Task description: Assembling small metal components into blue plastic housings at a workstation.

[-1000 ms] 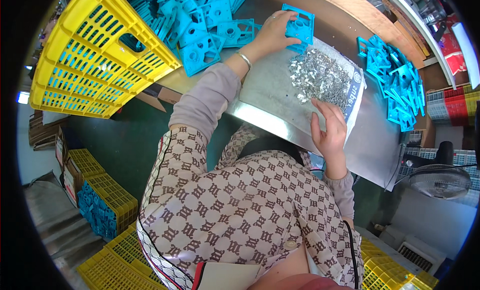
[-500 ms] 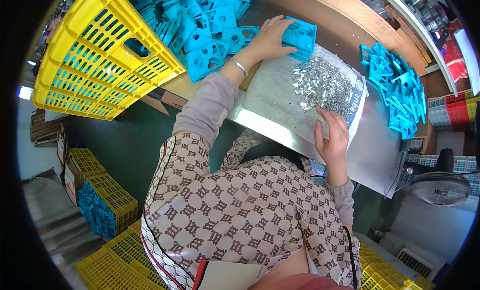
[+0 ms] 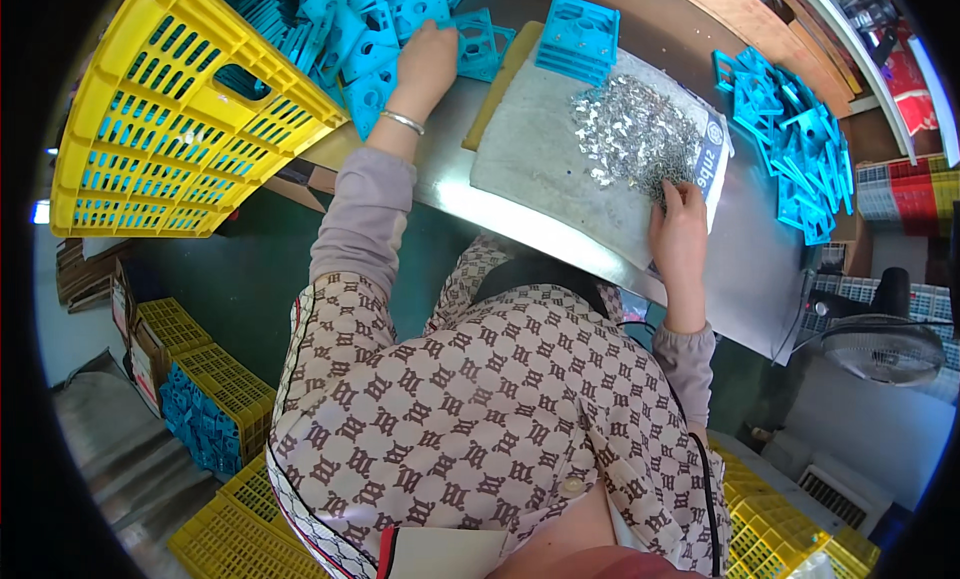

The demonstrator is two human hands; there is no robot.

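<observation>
Fingers of the right hand (image 3: 679, 241) are curling down with their tips dipping into the near edge of a heap of small shiny metal pieces (image 3: 634, 134); whether they are pinching one cannot be told, as the tips are hidden among the pieces. The heap is lying on a grey sheet (image 3: 560, 179) spread over a metal worktable (image 3: 745, 279), straight ahead of the person and slightly to the right. A single blue plastic part (image 3: 578, 37), squarish with round holes, is sitting at the far edge of the sheet, just beside the heap.

The left hand (image 3: 425, 64) is reaching far to the left, palm down, its fingers together and resting on a loose pile of blue plastic parts (image 3: 375, 29); a thin metal bracelet (image 3: 402, 122) is circling that wrist. The fingertips are covered by the hand itself, so any grip cannot be told.

Just left of that pile, a large yellow slotted crate (image 3: 175, 119) is standing tilted. To the far right of the table, another cluster of blue parts (image 3: 790, 144) is lying well apart from the sheet. Below the table, more yellow crates (image 3: 215, 374) are stacked on the floor, and a fan (image 3: 885, 344) is standing at the right.
</observation>
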